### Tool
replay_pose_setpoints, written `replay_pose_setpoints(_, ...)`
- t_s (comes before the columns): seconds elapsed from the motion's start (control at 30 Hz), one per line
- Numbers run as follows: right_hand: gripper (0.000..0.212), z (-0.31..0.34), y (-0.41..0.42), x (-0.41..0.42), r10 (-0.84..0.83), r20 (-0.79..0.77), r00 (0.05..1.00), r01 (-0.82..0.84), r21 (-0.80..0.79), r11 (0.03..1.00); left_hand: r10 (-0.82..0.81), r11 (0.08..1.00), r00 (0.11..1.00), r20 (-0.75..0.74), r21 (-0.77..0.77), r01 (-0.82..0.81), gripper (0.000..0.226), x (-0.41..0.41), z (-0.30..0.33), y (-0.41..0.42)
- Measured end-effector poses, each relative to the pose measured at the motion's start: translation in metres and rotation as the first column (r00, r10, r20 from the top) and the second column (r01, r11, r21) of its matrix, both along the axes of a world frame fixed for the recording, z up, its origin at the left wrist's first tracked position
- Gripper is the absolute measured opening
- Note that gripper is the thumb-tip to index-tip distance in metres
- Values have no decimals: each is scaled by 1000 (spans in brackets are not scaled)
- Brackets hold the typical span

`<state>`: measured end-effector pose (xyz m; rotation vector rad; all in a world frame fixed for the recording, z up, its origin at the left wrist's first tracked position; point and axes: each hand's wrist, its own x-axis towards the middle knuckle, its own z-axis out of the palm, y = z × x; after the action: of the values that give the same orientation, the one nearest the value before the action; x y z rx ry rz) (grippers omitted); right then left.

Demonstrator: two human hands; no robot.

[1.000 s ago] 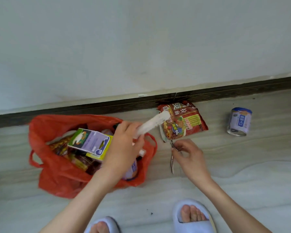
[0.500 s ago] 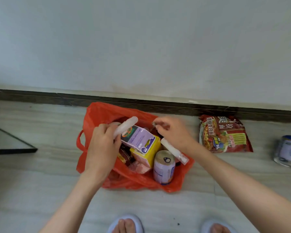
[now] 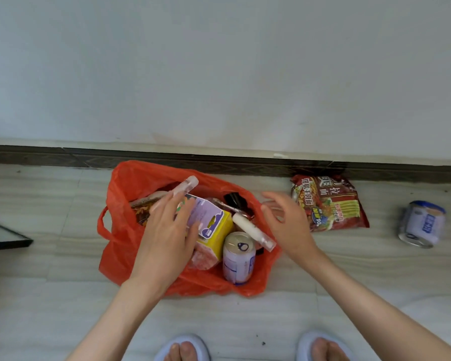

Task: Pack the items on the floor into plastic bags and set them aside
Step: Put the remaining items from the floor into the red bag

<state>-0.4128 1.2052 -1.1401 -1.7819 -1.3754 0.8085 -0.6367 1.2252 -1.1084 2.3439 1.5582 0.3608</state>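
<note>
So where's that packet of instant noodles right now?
The noodle packet lies flat on the floor by the dark skirting board, right of the red bag, just beyond the right hand.

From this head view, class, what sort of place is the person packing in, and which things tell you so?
Probably a room in a home, by a wall. Pale tiled floor meets a dark skirting board under a plain white wall, and the person wears house slippers beside the red plastic bag of groceries.
</note>
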Motion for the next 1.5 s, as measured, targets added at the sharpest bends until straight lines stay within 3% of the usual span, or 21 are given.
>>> replay_pose_setpoints(0.17, 33, 1, -31, 68, -246, -37, 969, 244, -38, 969, -184, 983, 983, -23, -6, 184, 47, 64, -4, -9)
replay_pose_setpoints(0.3, 37, -6, -62, 129, -369, 106, 923, 378, -84, 922, -341, 940, 940, -5, -12, 341, 45, 129, -18, -8)
replay_pose_setpoints(0.4, 41, -17, -82, 173, -393, 253, 884, 436, -144, 889, -438, 898, 895, -77, -66, 434, 51, 176, -40, -8)
replay_pose_setpoints(0.6, 48, -42, -92, 239, -472, 507, 721, 618, -165, 768, -490, 861, 845, -213, -267, 432, 72, 241, -85, 10)
replay_pose_setpoints(0.7, 59, -50, -83, 264, -514, 504, 694, 674, -204, 710, -570, 819, 744, -348, -319, 477, 82, 261, -94, 24)
replay_pose_setpoints(0.9, 73, -60, -74, 281, -648, 327, 688, 725, -353, 592, -572, 816, 737, -360, -335, 470, 85, 274, -95, 23)
replay_pose_setpoints(1.03, 76, -63, -83, 275, -585, 340, 736, 676, -328, 660, -580, 811, 718, -385, -357, 464, 74, 265, -85, -4)
replay_pose_setpoints(1.17, 79, -63, -100, 259, -409, 414, 813, 544, -292, 787, -522, 851, 809, -270, -233, 471, 50, 262, -85, -26)
replay_pose_setpoints(1.23, 78, -63, -108, 247, -368, 433, 823, 512, -282, 812, -463, 883, 866, -190, -178, 433, 57, 263, -89, -21)
replay_pose_setpoints(1.37, 82, -66, -123, 229, -362, 388, 847, 490, -308, 816, -374, 865, 922, -103, -397, 307, 90, 268, -93, -3)
replay_pose_setpoints(1.43, 87, -68, -128, 227, -368, 347, 863, 481, -339, 808, -367, 847, 925, -99, -448, 287, 83, 272, -94, 3)
replay_pose_setpoints(1.5, 91, -69, -130, 226, -387, 318, 866, 487, -356, 798, -341, 850, 936, -84, -452, 269, 60, 272, -95, 5)
